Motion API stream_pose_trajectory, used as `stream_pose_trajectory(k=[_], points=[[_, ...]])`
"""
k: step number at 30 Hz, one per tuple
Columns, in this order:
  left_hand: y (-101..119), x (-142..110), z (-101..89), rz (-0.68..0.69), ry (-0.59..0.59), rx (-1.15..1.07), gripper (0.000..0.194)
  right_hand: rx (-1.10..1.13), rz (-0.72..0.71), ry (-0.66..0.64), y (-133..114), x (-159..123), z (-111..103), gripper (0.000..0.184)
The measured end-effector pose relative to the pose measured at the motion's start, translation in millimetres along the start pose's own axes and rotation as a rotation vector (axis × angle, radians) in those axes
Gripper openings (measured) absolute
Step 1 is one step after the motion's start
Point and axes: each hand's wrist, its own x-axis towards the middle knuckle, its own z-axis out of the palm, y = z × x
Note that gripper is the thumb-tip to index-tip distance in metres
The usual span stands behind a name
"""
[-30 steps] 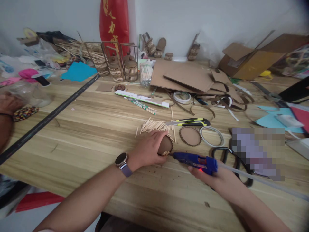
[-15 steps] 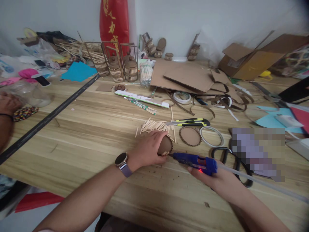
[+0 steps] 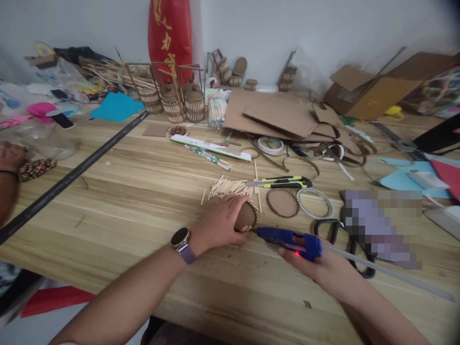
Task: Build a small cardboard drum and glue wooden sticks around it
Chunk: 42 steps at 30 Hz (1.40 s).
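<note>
My left hand (image 3: 223,219) curves around a round cardboard disc (image 3: 246,215) with a ridged rim, thumb at its near edge and fingers along the far side. A few short sticks stand on the disc's near rim by my thumb. In my right hand (image 3: 318,266) is a blue hot glue gun (image 3: 287,241), its red light on and a long glue stick out of its back. The nozzle tip is at the disc's near right edge; whether it touches is too small to tell. Just beyond my left hand lies a pile of short wooden sticks (image 3: 230,186).
A second ridged disc (image 3: 282,203), a roll of tape (image 3: 315,203), a yellow-black utility knife (image 3: 283,182) and black scissors (image 3: 354,249) lie close by. Cardboard sheets (image 3: 269,112) and small stick baskets (image 3: 174,105) stand farther back. Another person's hand (image 3: 10,157) rests at the left.
Both hands keep almost the same place; the view has shifted very slightly. The other person's hand at the left has moved a little down.
</note>
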Motion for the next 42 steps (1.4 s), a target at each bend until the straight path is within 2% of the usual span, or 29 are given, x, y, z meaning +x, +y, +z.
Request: stream_pose_trajectory(k=[17, 22, 27, 29, 31, 34, 38, 42], points=[[1.3, 0.0, -0.7, 0.003, 0.004, 0.013, 0.075, 0.009, -0.073, 0.026, -4.9, 1.5, -0.6, 0.042], [0.6, -0.4, -0.2, 0.005, 0.007, 0.011, 0.077, 0.011, -0.037, 0.058, 3.3, 0.7, 4.1, 0.044], [2.1, 0.1, -1.6, -0.003, -0.005, 0.012, 0.076, 0.072, -0.048, 0.084, 4.9, -0.4, 5.5, 0.037], [2.9, 0.5, -2.4, -0.009, -0.007, 0.009, 0.075, 0.165, 0.02, 0.126, 1.1, -1.2, 4.4, 0.035], [3.2, 0.7, -2.7, -0.014, -0.008, 0.01, 0.075, 0.326, 0.158, 0.178, -3.3, -1.3, 2.9, 0.038], [2.3, 0.0, -1.8, -0.015, -0.002, 0.013, 0.075, 0.705, 0.323, 0.216, -8.0, 1.1, -0.7, 0.043], [0.2, -1.2, 0.4, -0.014, -0.001, -0.003, 0.076, 1.151, 0.417, 0.146, -9.6, 5.4, -10.1, 0.043], [-0.5, -1.4, 1.0, 0.002, 0.011, 0.001, 0.074, 1.315, 0.485, 0.173, -7.7, 4.0, -20.6, 0.031]])
